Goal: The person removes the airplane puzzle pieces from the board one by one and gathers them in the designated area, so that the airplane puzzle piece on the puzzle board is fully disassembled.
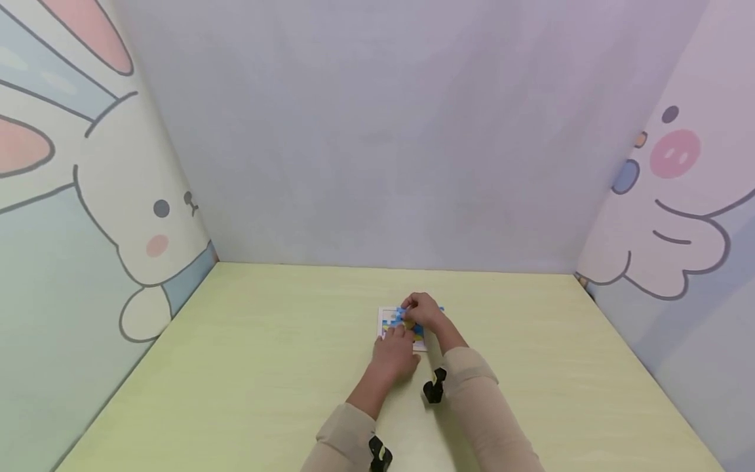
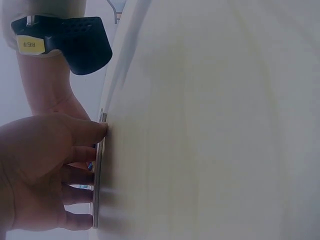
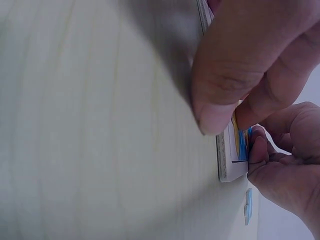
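Note:
A small jigsaw puzzle [image 1: 387,313] in a white frame lies on the table, blue and yellow pieces showing between the hands. My left hand [image 1: 395,356] rests along its near left part, fingers extended; in the left wrist view, that hand's thumb [image 2: 92,131] touches the board's edge [image 2: 98,185]. From the far right, my right hand [image 1: 422,311] reaches over the puzzle, thumb and fingertips pinched together at its pieces. In the right wrist view, the right hand [image 3: 295,165] is low over the frame's corner [image 3: 231,170]; its fingers mostly hide the piece.
A loose light-blue puzzle piece [image 3: 248,206] lies on the table just right of the frame. The pale yellow table [image 1: 265,367] meets a plain back wall [image 1: 377,164] and side walls with cartoon animals. Black wrist cameras [image 1: 433,387] sit at both cuffs.

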A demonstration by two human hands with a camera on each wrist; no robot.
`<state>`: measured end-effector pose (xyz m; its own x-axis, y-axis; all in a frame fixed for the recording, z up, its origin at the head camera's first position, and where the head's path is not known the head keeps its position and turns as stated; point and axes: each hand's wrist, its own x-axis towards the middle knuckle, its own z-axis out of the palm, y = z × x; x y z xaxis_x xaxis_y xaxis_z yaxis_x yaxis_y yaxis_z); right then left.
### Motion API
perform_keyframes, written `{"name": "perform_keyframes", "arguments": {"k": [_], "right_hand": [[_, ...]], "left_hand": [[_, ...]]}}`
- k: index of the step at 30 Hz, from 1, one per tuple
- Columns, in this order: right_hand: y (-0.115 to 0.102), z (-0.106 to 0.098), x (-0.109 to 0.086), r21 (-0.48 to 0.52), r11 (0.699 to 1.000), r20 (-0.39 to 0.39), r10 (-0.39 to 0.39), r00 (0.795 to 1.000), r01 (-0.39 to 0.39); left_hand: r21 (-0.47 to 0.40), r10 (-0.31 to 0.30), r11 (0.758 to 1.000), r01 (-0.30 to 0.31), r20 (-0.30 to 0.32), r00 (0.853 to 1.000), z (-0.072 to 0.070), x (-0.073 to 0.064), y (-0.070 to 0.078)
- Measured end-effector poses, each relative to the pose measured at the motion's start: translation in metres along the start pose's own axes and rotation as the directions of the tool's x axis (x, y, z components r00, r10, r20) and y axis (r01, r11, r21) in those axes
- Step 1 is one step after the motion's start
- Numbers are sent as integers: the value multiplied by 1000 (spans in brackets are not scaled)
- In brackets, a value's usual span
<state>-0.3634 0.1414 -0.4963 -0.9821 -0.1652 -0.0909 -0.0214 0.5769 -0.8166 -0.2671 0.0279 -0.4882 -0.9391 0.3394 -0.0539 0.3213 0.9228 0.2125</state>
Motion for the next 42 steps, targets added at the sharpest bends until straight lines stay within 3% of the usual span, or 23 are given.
{"name": "perform_keyframes", "arguments": {"k": [13, 24, 34, 42], "right_hand": [[2, -3, -1, 85, 996, 6, -36, 999, 35], [5, -4, -2, 57, 997, 25, -49, 998, 48], [8, -8, 2, 228, 971, -75, -62, 995, 78], [6, -12, -2, 224, 972, -98, -56, 994, 76]], "left_hand": [[17, -4, 1000, 4, 14, 1000, -5, -2, 2], [19, -3, 1000, 3, 4, 1000, 0, 0, 3], [27, 12, 1000, -12, -13, 1000, -4, 3, -1], [27, 41, 999, -40, -9, 999, -2, 5, -8]]}}
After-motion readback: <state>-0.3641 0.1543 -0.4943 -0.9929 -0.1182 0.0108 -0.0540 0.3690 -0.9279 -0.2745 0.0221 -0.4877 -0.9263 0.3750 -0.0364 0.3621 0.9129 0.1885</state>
